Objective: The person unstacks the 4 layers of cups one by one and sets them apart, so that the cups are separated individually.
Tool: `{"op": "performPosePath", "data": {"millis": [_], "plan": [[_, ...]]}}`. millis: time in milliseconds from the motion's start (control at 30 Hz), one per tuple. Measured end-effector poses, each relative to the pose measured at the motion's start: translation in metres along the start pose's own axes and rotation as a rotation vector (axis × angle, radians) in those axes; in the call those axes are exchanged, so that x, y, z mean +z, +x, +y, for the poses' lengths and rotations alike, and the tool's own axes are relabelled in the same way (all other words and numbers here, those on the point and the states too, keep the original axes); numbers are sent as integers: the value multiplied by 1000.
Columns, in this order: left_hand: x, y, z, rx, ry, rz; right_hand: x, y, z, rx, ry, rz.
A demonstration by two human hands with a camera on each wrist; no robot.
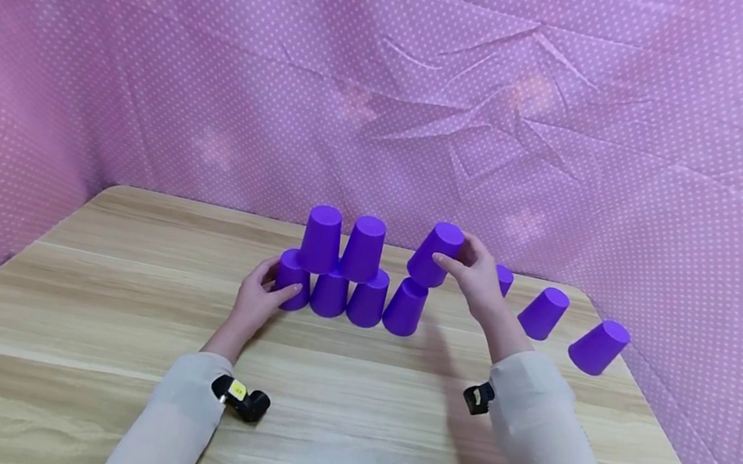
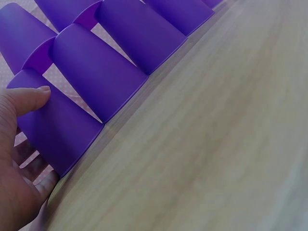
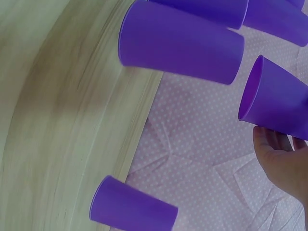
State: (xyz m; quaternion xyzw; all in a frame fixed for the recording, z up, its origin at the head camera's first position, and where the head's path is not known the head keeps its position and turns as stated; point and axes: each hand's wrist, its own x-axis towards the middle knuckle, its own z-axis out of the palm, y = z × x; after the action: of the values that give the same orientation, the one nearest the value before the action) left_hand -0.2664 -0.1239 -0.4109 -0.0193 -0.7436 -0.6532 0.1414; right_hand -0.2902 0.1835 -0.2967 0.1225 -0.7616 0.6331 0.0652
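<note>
Upside-down purple plastic cups stand side by side in a row on the wooden table (image 1: 332, 409). Two upper cups, the left one (image 1: 322, 241) and its neighbour (image 1: 363, 251), rest across the row's left part. Around the leftmost bottom cup (image 1: 292, 278) my left hand (image 1: 254, 303) curls, thumb (image 2: 33, 98) on the near side and fingers behind. My right hand (image 1: 481, 283) grips another upside-down cup (image 1: 435, 255), tilted, by its right side. In the right wrist view this held cup (image 3: 276, 101) hangs in the air, its rim apart from the rightmost bottom cup (image 3: 180, 43).
Right of the row stand more upside-down cups: one partly behind my right hand (image 1: 504, 279), a middle one (image 1: 543, 313) and an outer one (image 1: 598, 347). A pink dotted cloth (image 1: 389, 108) hangs behind the table. Each sleeve carries a small black wrist camera (image 1: 241, 398).
</note>
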Motion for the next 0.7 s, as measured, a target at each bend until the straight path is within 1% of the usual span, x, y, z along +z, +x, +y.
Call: {"op": "performPosePath", "data": {"millis": [200, 433, 700], "plan": [[0, 1, 0, -2, 6, -2, -10, 0, 1, 17, -15, 41], [-1, 1, -1, 5, 19, -3, -17, 6, 8, 20, -21, 78], [-2, 1, -1, -4, 9, -8, -19, 14, 17, 77, -42, 114]]}}
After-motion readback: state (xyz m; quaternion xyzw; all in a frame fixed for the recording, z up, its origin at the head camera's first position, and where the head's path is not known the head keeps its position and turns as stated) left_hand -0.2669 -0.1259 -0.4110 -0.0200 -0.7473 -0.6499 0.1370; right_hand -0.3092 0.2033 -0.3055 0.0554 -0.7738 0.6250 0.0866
